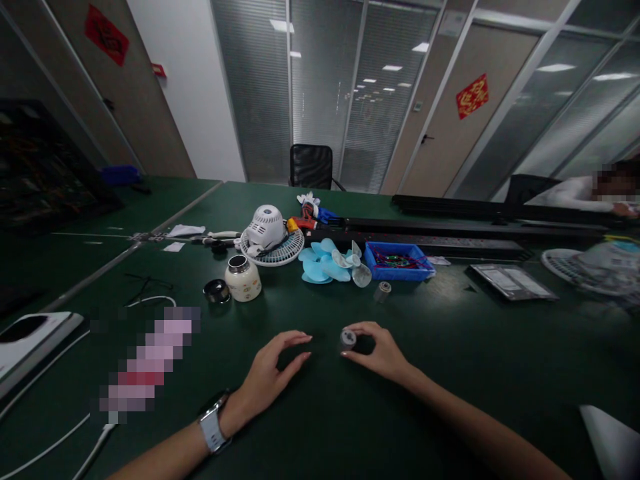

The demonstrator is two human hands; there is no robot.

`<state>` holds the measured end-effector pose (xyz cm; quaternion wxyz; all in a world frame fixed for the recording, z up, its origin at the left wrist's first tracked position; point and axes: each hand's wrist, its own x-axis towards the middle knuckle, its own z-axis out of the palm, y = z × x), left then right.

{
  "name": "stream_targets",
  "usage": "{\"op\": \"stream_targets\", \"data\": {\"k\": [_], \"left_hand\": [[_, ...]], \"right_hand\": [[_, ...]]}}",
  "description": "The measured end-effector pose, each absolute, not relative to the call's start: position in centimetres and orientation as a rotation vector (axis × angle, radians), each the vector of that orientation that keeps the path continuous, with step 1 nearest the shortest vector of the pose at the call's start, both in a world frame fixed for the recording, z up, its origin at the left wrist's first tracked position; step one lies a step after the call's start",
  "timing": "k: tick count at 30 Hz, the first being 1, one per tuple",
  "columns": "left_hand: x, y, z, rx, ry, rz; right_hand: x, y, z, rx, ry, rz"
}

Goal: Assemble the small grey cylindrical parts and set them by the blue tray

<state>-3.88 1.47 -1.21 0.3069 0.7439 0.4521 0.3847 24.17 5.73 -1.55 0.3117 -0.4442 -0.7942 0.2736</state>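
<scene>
A small grey metal cylinder [348,339], probably a little motor, stands upright on the green table. My right hand [378,350] has its thumb and forefinger curved around the cylinder, one on each side. To the left, my left hand [274,371] holds nothing; its thumb and fingers are apart and point toward the cylinder. A similar metal cylinder [383,291] stands farther back, beyond my right hand. Several light-blue fan blades [325,261] lie behind both hands, with clear ones at their right side.
A blue bin [400,262] contains wires and small parts. A white fan housing [266,230] rests on its grille. Left of centre are a cream jar [243,279] and its black lid [217,291]. Long black rails [430,237] cross the back; a person sits far right.
</scene>
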Motion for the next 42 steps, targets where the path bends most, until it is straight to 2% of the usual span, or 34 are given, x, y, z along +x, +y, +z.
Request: {"op": "stream_targets", "data": {"k": [6,14,18,24,34,39,42], "left_hand": [[-3.3,1.1,-0.6,1.957,1.230,1.062],[-4.0,1.5,-1.3,1.817,1.324,1.362],[-5.4,2.6,-2.1,1.785,1.378,1.181],[-6.2,3.4,-2.4,1.757,1.353,0.888],[-6.1,3.3,-2.5,1.746,1.330,0.897],[-6.4,3.4,-3.0,1.755,1.328,0.886],[-6.3,3.2,-2.6,1.741,1.336,0.905]], "right_hand": [[16.6,5.8,-2.2,-0.954,-2.204,0.806],[15.7,5.8,-2.5,-0.940,-2.179,0.808],[16.5,5.7,-2.5,-0.985,-2.161,0.791],[21.2,5.9,-2.5,-1.060,-2.157,0.749],[36.8,12.1,-2.9,-1.543,-1.827,0.367],[39.1,14.4,-3.4,-1.615,-1.772,0.318],[38.8,13.6,-3.4,-1.571,-1.780,0.066]]}}
